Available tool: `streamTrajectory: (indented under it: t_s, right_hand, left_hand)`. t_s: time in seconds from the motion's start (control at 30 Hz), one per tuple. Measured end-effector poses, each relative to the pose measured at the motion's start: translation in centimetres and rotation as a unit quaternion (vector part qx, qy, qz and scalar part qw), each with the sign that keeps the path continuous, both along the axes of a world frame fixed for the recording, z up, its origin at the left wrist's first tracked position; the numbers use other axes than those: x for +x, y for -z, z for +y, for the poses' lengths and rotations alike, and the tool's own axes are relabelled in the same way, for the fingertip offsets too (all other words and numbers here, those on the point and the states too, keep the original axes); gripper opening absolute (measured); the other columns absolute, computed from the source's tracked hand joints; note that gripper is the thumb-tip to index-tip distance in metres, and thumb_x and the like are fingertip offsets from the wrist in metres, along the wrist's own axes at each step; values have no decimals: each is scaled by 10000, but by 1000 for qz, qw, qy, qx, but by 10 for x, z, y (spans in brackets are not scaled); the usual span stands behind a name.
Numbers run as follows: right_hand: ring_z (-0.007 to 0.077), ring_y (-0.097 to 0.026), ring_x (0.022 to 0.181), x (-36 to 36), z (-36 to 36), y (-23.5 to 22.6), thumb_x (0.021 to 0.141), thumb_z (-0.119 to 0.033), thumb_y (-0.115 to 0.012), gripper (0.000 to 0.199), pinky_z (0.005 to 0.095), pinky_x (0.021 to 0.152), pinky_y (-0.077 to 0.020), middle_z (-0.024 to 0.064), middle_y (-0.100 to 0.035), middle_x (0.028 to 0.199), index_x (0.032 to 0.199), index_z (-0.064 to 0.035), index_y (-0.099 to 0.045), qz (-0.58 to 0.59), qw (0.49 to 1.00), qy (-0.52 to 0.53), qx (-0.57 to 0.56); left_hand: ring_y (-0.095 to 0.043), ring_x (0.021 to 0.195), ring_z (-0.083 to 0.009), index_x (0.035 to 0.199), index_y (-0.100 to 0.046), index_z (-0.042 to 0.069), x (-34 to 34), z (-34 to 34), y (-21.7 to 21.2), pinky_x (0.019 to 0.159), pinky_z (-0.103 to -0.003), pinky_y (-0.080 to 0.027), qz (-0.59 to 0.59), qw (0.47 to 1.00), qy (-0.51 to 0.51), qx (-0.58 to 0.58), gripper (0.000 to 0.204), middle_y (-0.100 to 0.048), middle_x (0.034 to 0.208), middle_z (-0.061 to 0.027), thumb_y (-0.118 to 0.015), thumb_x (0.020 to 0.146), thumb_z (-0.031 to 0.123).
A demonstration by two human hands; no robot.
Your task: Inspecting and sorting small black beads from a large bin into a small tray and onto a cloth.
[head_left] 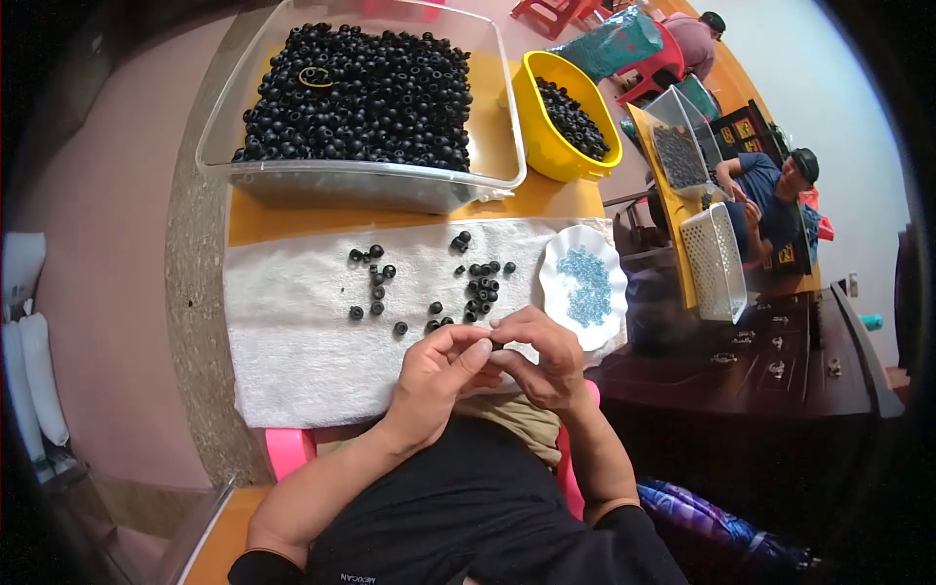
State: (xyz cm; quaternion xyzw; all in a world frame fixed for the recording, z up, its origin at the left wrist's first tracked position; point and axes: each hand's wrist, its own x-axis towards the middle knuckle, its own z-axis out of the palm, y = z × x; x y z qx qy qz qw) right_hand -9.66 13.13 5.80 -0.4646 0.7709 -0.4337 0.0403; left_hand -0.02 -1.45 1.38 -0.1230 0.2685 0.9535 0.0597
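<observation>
Your black shirt is filling the lower edge, nearest the lens, with both your forearms reaching up past it. Your left hand and right hand are meeting over the near edge of the white towel. Both are pinching, thumb against forefinger, at one small black piece.

Visibility: your fingertips are covering most of that piece, so its full outline is not showing. Your other fingers are curling partly out of sight. Dark lens rim is swallowing the corners. At right, a co-worker is sitting at another table; whatever those hands are holding is too small to make out.

Appearance: the piece is reading as dark and tiny, its shape uncertain. Loose black beads are lying in two straggling groups on the towel, round, some showing wide holes; the right-hand group is sitting just beyond your fingers. More beads are heaping in the clear bin and the yellow basin.

Edges: the bin and basin are standing beyond the towel's far edge. A scalloped white dish of pale blue bits is resting close beside your right hand. Plain towelling is stretching leftward from your left hand.
</observation>
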Motion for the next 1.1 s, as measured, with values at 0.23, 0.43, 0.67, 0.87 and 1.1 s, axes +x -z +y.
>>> streamTrajectory:
  t_s: [0.23, 0.43, 0.67, 0.87, 1.1]
  right_hand:
    - [226, -656, 845, 9, 7, -2, 757, 42, -744, 252, 292, 737, -506, 137, -654, 934, 992, -5, -667, -75, 997, 14, -27]
    - [212, -653, 857, 13, 14, 5, 738, 54, -753, 290, 293, 749, -513, 130, -655, 949, 1008, -4, -664, -102, 993, 13, -60]
    - [204, -651, 843, 20, 15, 3, 715, 70, -752, 334, 295, 744, -521, 127, -654, 958, 1027, -3, -654, -63, 996, 19, -63]
    - [236, -652, 813, 23, 20, 7, 695, 73, -746, 358, 313, 701, -527, 132, -652, 938, 1028, -17, -649, 20, 998, 25, -57]
    - [272, -657, 828, 25, 25, 5, 693, 60, -735, 345, 327, 689, -527, 133, -658, 926, 1017, -19, -645, 87, 995, 29, -35]
  left_hand:
    - [-667, 886, -176, 1067, -595, 36, 0, -1, 4, 815, -346, -568, -7, 999, 15, 28, 142, -668, 984, -89, -621, 940, 94]
    - [-662, 876, -168, 1047, -608, 36, 1, -1, 3, 823, -348, -567, -13, 1000, 24, 8, 157, -668, 982, -83, -657, 903, 73]
    - [-661, 873, -165, 1033, -608, 20, 1, 1, 7, 823, -341, -564, -5, 999, 27, -30, 154, -669, 986, -89, -653, 888, 46]
    - [-657, 863, -151, 1032, -606, 10, 1, 4, 6, 807, -314, -558, 15, 996, 42, -83, 151, -675, 952, -83, -651, 892, 43]
    - [-636, 787, -108, 1011, -624, -5, 2, 10, 0, 751, -254, -541, 10, 995, 28, -92, 141, -671, 895, -61, -666, 889, 52]
